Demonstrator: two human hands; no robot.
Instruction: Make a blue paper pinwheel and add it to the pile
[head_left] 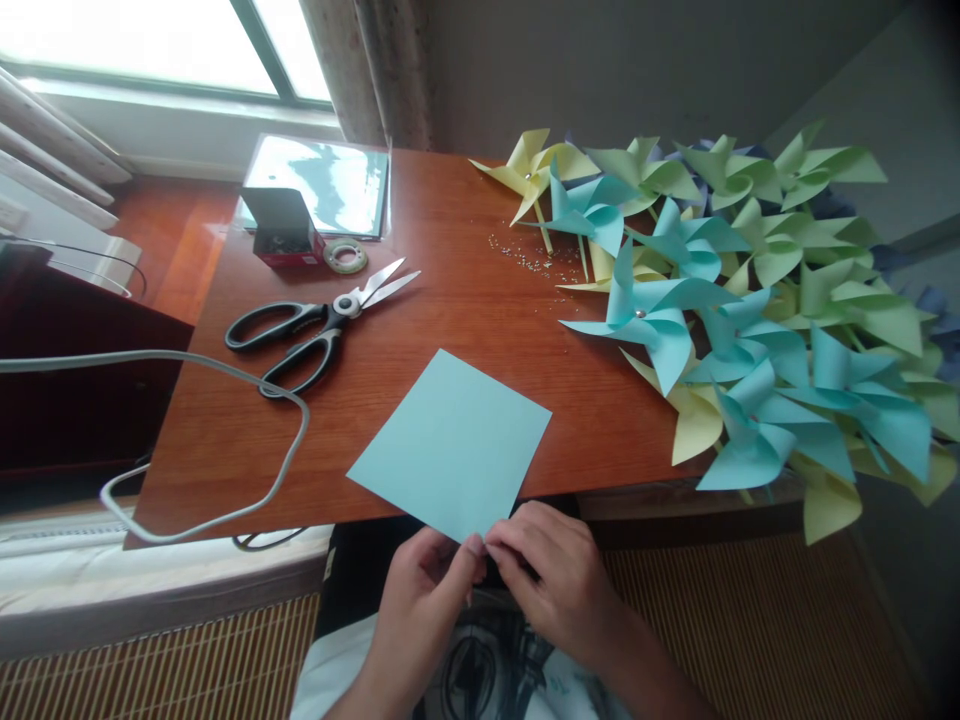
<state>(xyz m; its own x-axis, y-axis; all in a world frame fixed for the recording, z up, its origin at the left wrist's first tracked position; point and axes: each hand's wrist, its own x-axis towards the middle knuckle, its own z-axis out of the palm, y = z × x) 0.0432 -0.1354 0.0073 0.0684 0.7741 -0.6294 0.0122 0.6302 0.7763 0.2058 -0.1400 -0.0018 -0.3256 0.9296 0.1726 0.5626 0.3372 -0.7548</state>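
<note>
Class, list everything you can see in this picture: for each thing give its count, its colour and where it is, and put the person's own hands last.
paper square: one, light blue, flat at the table's near edge, near corner pinched by both hands
scissors: one pair, black handles, lying left of the paper, blades apart
pinwheels: a heap, too many overlapping to count, blue, green and yellow, on the table's right side
small pins or beads: many, silvery, scattered beside the heap
tape roll: one, pale, behind the scissors
small box: one, dark and red, far left
plastic folder: one, clear, behind the box
cable: one, grey, looped over the left edge
table: one, reddish wood
left hand: fingers on the paper's corner
right hand: fingers on the same corner
</note>
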